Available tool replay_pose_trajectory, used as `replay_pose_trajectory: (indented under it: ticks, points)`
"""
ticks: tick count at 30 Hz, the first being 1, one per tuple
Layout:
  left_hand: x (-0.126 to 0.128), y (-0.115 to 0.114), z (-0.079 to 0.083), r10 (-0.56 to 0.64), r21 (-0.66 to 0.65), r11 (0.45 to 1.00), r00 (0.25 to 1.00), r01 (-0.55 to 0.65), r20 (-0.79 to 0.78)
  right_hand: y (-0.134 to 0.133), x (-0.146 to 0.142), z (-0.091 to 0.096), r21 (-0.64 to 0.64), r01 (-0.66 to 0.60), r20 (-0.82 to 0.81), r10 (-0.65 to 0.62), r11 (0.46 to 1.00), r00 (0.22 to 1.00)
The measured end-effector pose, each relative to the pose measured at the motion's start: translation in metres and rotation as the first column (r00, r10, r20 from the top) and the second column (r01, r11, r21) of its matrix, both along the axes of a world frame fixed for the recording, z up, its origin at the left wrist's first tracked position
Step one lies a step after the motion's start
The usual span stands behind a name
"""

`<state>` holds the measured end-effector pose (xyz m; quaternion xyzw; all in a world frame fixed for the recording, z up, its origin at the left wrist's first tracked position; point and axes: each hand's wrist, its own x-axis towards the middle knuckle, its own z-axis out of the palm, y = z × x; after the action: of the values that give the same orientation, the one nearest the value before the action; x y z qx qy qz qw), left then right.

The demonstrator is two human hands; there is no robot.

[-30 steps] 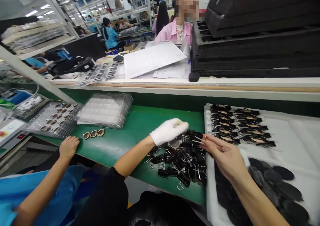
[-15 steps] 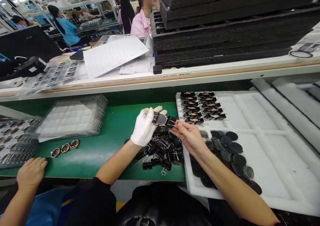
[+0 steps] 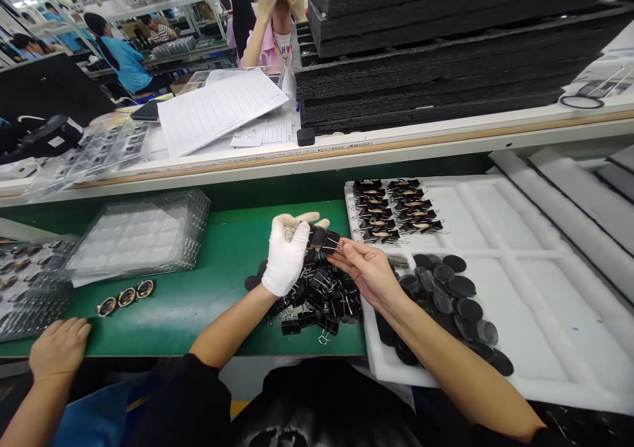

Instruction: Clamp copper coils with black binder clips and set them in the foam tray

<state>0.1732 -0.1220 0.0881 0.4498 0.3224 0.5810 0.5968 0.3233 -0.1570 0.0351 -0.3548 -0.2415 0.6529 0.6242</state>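
My left hand [image 3: 288, 254], in a white glove, holds a round dark disc [image 3: 317, 236] with black binder clips on it above a heap of loose binder clips [image 3: 317, 295] on the green bench. My bare right hand [image 3: 364, 269] pinches the wire handle of a binder clip [image 3: 332, 241] at the disc's right edge. Right of my hands lies a white foam tray [image 3: 520, 282]; clipped discs [image 3: 391, 210] sit in rows at its top left and several loose black discs [image 3: 446, 288] are piled lower down.
A co-worker's hand [image 3: 59, 348] rests on the bench edge at the left, near three small oval parts [image 3: 125, 297] and clear plastic trays [image 3: 143, 232]. Black foam trays [image 3: 446, 51] are stacked on the upper shelf beside papers [image 3: 218, 107]. Other people sit behind.
The view swung right and down over the second. My hands lifted the disc with clips above the heap and then drew slightly closer together. The person across raised both hands to the face.
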Motion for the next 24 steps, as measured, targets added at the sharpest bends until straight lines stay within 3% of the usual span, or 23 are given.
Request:
replay_pose_trajectory:
  ticks: [8,16,20,24]
  points:
    - [0.003,-0.001,0.000,0.042,0.032,0.999,0.999,-0.041,-0.021,-0.005,-0.004,0.005,0.018,0.037,-0.037,-0.036,0.999,0.999]
    - [0.009,-0.010,0.011,0.073,0.036,0.997,0.996,-0.071,-0.051,-0.009,-0.004,0.008,0.053,0.038,-0.057,-0.035,0.998,0.998]
    - [0.013,-0.014,0.019,0.032,0.065,0.998,0.995,-0.025,-0.094,-0.015,0.001,0.008,0.091,0.052,-0.035,-0.049,0.995,0.998]
    - [0.016,-0.011,0.019,-0.096,0.130,0.984,0.980,0.120,-0.177,-0.026,0.020,0.006,0.150,0.092,0.018,-0.096,0.984,0.995]
